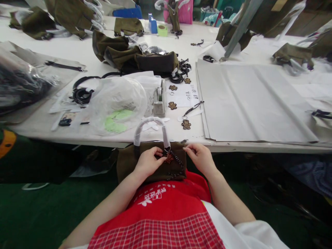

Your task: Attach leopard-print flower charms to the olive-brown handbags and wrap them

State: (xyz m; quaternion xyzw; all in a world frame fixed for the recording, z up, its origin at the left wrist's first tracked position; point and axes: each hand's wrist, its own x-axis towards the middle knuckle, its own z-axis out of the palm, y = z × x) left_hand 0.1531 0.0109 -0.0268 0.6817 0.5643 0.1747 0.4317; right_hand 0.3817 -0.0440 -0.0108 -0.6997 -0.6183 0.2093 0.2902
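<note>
An olive-brown handbag [153, 169] rests on my lap against the table's front edge, its wrapped handle [151, 121] standing up. From the handle's ring hangs a leopard flower charm [169, 158] with a braided black cord [177, 162]. My left hand [150, 159] lies over the bag's front, thumb and forefinger closed at the charm's left side. At the bag's top right corner, by the zipper end, my right hand [199, 156] has thumb and forefinger pinched together; whatever is between them is too small to make out.
On the white table [181, 136] lie more flower charms [186, 124], a tape dispenser [159, 98], a clear plastic bag [119, 100], grey sheets [254, 100] and black straps [82, 94]. More olive bags [135, 57] sit farther back. A metal post [241, 29] slants at the right.
</note>
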